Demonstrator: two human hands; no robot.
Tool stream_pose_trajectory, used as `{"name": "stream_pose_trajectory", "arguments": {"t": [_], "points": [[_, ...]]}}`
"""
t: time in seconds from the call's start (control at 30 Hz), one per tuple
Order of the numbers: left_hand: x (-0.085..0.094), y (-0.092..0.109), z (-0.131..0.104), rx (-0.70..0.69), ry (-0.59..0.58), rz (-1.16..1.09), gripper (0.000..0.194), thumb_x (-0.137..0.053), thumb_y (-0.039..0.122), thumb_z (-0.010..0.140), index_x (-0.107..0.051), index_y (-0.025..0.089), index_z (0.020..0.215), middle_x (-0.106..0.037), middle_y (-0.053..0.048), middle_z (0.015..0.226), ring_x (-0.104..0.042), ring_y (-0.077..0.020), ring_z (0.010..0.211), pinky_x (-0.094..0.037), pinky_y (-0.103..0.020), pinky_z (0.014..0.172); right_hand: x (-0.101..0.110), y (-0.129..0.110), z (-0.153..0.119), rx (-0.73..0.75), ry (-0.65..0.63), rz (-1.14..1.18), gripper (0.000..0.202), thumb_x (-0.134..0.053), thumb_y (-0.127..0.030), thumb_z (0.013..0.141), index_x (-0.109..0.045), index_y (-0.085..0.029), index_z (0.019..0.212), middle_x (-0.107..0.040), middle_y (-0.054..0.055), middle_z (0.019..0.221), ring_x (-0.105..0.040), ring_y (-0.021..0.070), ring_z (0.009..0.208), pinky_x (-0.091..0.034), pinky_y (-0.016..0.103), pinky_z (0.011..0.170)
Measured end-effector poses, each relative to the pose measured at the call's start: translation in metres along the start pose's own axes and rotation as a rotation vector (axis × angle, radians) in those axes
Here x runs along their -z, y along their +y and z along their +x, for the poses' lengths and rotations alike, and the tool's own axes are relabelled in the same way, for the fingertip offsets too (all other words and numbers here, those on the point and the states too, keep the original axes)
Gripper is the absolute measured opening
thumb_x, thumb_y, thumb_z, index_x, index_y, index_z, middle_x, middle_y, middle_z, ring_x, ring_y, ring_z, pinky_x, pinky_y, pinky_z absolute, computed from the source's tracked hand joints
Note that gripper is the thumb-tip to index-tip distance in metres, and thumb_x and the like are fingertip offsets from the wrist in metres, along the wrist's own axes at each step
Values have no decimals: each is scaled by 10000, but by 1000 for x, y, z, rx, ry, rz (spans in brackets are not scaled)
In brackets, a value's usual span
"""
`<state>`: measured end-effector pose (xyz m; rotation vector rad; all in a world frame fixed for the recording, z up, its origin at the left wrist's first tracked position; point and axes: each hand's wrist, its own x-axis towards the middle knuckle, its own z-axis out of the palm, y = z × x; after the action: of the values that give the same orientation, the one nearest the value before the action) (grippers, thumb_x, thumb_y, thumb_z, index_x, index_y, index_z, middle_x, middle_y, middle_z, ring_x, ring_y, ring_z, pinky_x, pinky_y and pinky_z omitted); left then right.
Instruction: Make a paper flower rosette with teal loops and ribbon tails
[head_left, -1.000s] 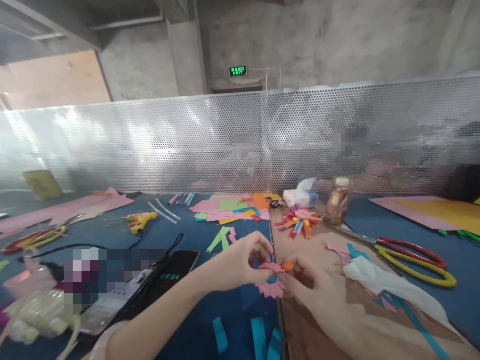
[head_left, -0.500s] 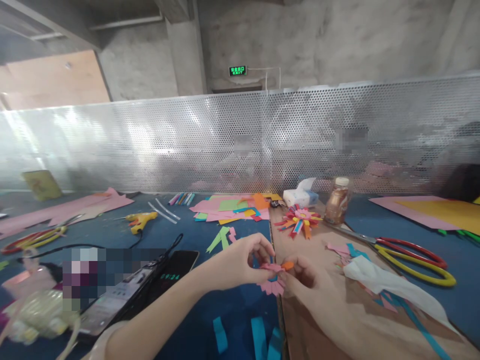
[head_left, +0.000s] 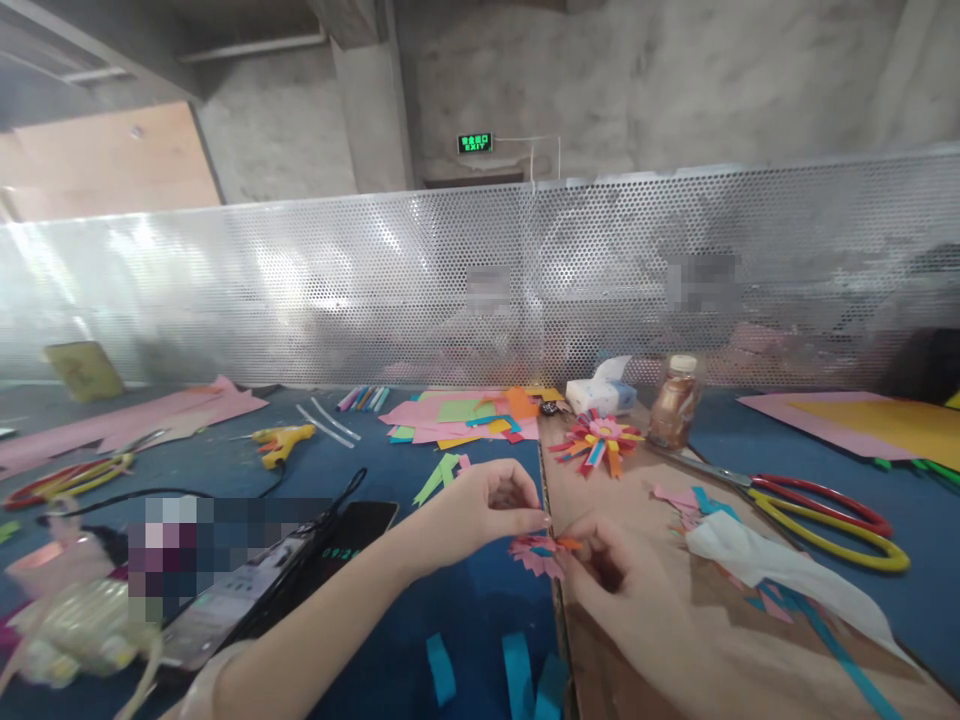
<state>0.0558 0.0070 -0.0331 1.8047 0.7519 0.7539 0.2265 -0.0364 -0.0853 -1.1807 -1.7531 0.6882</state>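
Note:
My right hand [head_left: 619, 580] pinches the edge of a small pink paper flower [head_left: 537, 562], with an orange paper piece at the fingertips. The flower has cut petals and some blue at its centre. Just above it, the thumb and index finger of my left hand [head_left: 487, 510] press together; whether anything lies between them is too small to tell. Blue paper strips [head_left: 517, 672] lie on the table below the hands. Green paper strips [head_left: 437, 478] are behind my left wrist. A finished-looking multicoloured paper flower [head_left: 598, 440] rests on the cardboard beyond my right hand.
Large scissors [head_left: 825, 515], a crumpled tissue [head_left: 787, 575] and paper scraps lie on the right. A glue bottle [head_left: 675, 400] and tissue box [head_left: 601, 394] stand behind. Leftward are a yellow glue gun [head_left: 281, 442], a phone [head_left: 360, 530] and more scissors [head_left: 71, 482]. A perforated metal screen [head_left: 375, 290] borders the back.
My left fingers have come off the pink flower and lifted slightly above it. The flower now stays in my right hand, tilted flatter.

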Motion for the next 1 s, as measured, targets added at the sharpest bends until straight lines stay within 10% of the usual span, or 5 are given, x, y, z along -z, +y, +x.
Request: {"name": "stream_pose_trajectory", "arguments": {"t": [0.63, 1.0], "points": [[7, 6, -1, -24, 120, 19, 131, -504, 283, 769, -460, 160, 774, -541, 24, 640, -520, -89, 622, -406, -235, 620, 0, -4, 0, 0, -19, -6, 188, -448, -357, 783, -468, -185, 712, -355, -61, 525, -350, 81, 466, -279, 200, 432], [12, 10, -5, -35, -61, 217, 202, -599, 296, 686, -570, 177, 846, -550, 14, 729, -516, -109, 683, -408, -230, 635, 1, -1, 0, 39, -11, -42, 171, -435, -333, 789, -477, -188, 709, -327, -66, 525, -349, 82, 463, -274, 193, 426]]}}
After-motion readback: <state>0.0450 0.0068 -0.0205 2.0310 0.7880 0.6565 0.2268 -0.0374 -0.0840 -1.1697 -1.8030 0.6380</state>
